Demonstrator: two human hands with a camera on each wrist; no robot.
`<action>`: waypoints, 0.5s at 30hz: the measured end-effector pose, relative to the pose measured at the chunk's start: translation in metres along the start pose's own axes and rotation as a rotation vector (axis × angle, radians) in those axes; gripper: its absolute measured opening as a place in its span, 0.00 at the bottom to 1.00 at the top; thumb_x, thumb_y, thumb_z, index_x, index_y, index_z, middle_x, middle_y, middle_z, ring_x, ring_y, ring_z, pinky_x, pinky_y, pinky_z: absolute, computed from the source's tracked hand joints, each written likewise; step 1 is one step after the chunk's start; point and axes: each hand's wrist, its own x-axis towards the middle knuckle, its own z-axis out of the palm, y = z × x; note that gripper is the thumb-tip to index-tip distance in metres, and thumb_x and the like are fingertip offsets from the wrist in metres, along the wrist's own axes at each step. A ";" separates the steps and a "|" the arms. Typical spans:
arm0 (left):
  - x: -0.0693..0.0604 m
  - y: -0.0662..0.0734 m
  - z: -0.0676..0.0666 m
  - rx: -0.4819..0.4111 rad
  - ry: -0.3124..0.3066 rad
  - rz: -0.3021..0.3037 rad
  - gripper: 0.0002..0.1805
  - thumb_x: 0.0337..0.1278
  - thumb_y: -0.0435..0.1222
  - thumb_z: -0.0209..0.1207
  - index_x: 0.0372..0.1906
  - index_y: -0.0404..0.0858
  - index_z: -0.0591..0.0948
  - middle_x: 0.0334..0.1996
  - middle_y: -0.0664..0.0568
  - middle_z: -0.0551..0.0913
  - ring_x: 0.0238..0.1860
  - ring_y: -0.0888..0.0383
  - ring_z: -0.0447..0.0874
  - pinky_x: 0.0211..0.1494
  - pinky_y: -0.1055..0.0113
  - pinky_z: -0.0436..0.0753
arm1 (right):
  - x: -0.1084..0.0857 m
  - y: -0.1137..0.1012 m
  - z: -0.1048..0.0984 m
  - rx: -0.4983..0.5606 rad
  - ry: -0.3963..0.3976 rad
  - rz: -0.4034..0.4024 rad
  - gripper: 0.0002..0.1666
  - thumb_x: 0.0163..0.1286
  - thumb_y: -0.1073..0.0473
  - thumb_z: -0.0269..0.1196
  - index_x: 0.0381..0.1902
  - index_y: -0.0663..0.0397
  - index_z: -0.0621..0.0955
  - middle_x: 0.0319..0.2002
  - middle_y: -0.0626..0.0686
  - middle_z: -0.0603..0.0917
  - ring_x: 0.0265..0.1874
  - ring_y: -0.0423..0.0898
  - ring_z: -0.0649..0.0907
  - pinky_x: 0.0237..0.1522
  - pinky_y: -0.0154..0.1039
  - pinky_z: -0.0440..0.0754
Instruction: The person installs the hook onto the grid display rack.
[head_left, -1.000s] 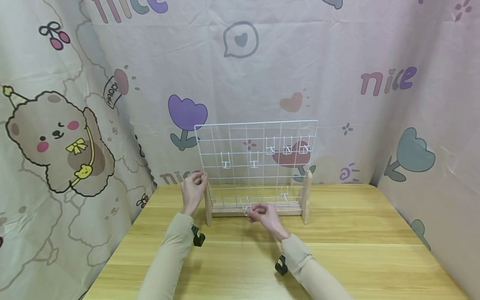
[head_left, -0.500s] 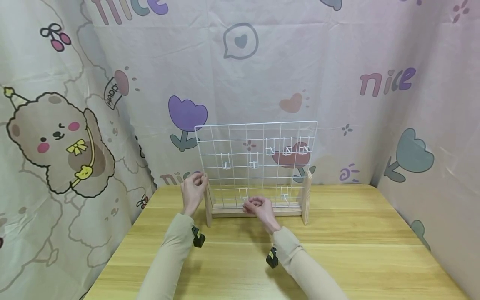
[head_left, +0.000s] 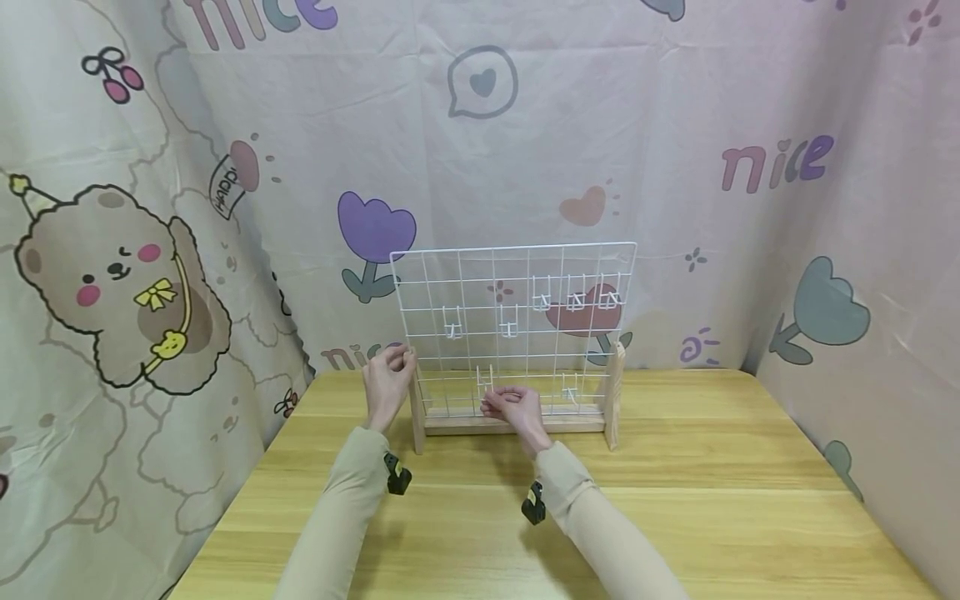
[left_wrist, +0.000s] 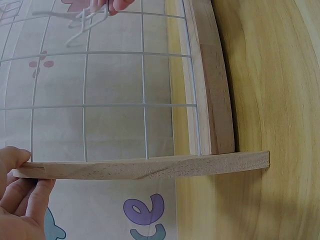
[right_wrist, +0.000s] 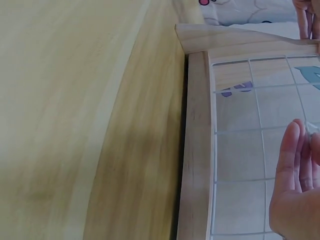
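A white wire grid panel stands upright in a wooden stand. My left hand pinches the top of the stand's left post; in the left wrist view, thumb and fingers sit on both sides of that post. In front of the lower middle of the grid, my right hand pinches a white wire hook with its prongs upward. The left wrist view shows this hook close to the grid; whether it touches the wires I cannot tell. In the right wrist view the right hand mostly hides it.
Several similar white hooks hang on the grid, among them one at upper right, one at left and one at lower right. The stand's right post rests on the wooden table. A printed curtain surrounds it.
My right hand has moved up and slightly left with the hook, from near the stand's bottom bar to higher against the grid. The left hand stays on the post.
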 end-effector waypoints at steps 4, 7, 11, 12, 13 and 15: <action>0.001 0.000 0.000 0.003 0.002 0.005 0.17 0.66 0.35 0.60 0.54 0.27 0.83 0.47 0.34 0.87 0.49 0.42 0.89 0.52 0.49 0.87 | 0.002 0.001 0.000 0.010 -0.007 -0.015 0.14 0.67 0.71 0.65 0.47 0.78 0.78 0.33 0.63 0.90 0.26 0.42 0.90 0.38 0.38 0.89; 0.001 -0.001 0.000 0.009 0.004 0.010 0.17 0.66 0.35 0.60 0.54 0.28 0.84 0.47 0.34 0.88 0.49 0.42 0.89 0.52 0.48 0.87 | 0.002 0.002 0.001 -0.001 0.011 0.008 0.12 0.66 0.71 0.65 0.45 0.75 0.80 0.34 0.64 0.90 0.26 0.42 0.90 0.39 0.38 0.89; 0.001 -0.001 0.000 0.010 0.005 0.012 0.17 0.66 0.35 0.60 0.54 0.28 0.84 0.47 0.34 0.88 0.49 0.42 0.89 0.52 0.48 0.87 | 0.002 0.002 0.003 -0.012 0.034 0.046 0.14 0.66 0.71 0.66 0.47 0.76 0.80 0.38 0.68 0.89 0.27 0.42 0.90 0.40 0.39 0.89; 0.001 -0.001 0.000 0.012 0.005 0.011 0.17 0.66 0.35 0.60 0.54 0.28 0.84 0.47 0.34 0.88 0.49 0.42 0.89 0.52 0.48 0.87 | 0.002 0.002 0.003 -0.008 0.036 0.056 0.14 0.66 0.71 0.66 0.47 0.76 0.79 0.38 0.68 0.89 0.27 0.42 0.90 0.40 0.39 0.89; 0.001 -0.002 0.000 0.012 0.003 0.010 0.17 0.66 0.35 0.60 0.54 0.28 0.84 0.47 0.34 0.88 0.49 0.42 0.89 0.52 0.48 0.87 | 0.001 0.002 0.003 -0.006 0.036 0.062 0.14 0.65 0.71 0.66 0.47 0.76 0.79 0.38 0.68 0.89 0.26 0.42 0.90 0.40 0.38 0.89; 0.002 -0.002 0.001 0.012 0.002 0.010 0.17 0.66 0.35 0.60 0.54 0.28 0.84 0.47 0.34 0.87 0.49 0.42 0.89 0.52 0.48 0.87 | 0.001 0.004 0.002 -0.004 0.027 0.062 0.14 0.66 0.72 0.65 0.46 0.77 0.79 0.37 0.68 0.89 0.26 0.42 0.90 0.39 0.38 0.89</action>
